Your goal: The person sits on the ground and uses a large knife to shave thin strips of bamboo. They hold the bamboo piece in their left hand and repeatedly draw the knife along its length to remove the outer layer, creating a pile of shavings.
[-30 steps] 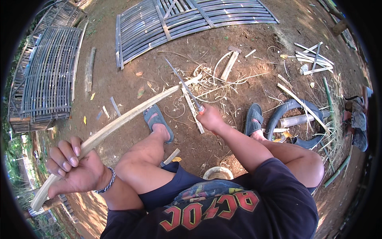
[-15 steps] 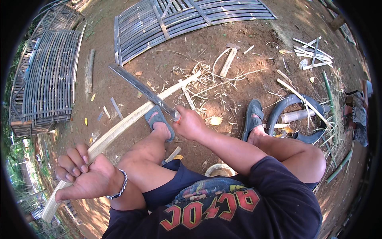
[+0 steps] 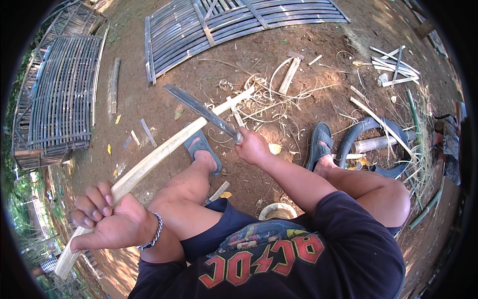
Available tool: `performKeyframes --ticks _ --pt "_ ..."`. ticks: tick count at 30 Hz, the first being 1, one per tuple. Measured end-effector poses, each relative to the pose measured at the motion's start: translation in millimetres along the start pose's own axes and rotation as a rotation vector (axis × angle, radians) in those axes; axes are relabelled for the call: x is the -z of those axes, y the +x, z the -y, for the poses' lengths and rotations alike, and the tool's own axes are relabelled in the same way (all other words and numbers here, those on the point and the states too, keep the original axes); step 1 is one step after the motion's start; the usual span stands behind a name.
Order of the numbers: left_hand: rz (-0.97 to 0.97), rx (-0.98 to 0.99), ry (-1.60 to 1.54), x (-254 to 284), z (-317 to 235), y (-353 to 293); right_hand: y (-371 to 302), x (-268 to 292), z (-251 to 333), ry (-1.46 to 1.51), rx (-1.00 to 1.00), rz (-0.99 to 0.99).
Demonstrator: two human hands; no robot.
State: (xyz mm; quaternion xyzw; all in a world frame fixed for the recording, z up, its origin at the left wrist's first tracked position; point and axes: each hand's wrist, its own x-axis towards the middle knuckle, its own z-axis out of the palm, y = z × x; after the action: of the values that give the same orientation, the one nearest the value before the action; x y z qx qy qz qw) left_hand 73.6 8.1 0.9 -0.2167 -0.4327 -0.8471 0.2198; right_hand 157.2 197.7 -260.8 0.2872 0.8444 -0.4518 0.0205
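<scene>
A long pale bamboo strip (image 3: 159,153) slants from the lower left up towards the middle of the view. My left hand (image 3: 112,217) is closed round its near end, the thumb lying along the lower side. In my right hand (image 3: 251,146), the fingers are wrapped round the handle of a machete (image 3: 203,111). Its long grey blade points to the upper left and crosses over the strip near the strip's far end. Whether the edge touches the wood I cannot tell. The strip's far tip lies by a heap of thin curled shavings (image 3: 269,97) on the ground.
Slatted bamboo panels lie ahead (image 3: 229,27) and at the left (image 3: 62,94). To the right are a black rubber tube (image 3: 348,139), a bamboo pole piece (image 3: 371,144) and a pile of split strips (image 3: 396,67). A round pale container (image 3: 277,211) stands between my legs.
My right hand has moved the machete forward and to the right along the bamboo strip, towards its far end. My left hand keeps its hold almost in the same place.
</scene>
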Motion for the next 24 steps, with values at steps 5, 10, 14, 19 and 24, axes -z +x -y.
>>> performKeyframes --ticks 5,10,14,19,24 --pt "-0.034 -0.009 0.031 -2 -1 -1 6 -5 -10 -0.003 -0.001 0.004" --pt "-0.055 -0.02 0.031 -1 0 -2 7 -13 -32 -0.032 -0.084 0.002" --pt "-0.034 0.008 -0.019 8 0 1 1 -15 -59 0.01 -0.181 -0.01" --pt "-0.049 0.013 -0.007 7 -3 2 7 -19 -82 -0.075 -0.171 0.004" --pt "-0.079 -0.005 0.041 7 4 6 -3 -9 -59 -0.033 -0.224 0.02"
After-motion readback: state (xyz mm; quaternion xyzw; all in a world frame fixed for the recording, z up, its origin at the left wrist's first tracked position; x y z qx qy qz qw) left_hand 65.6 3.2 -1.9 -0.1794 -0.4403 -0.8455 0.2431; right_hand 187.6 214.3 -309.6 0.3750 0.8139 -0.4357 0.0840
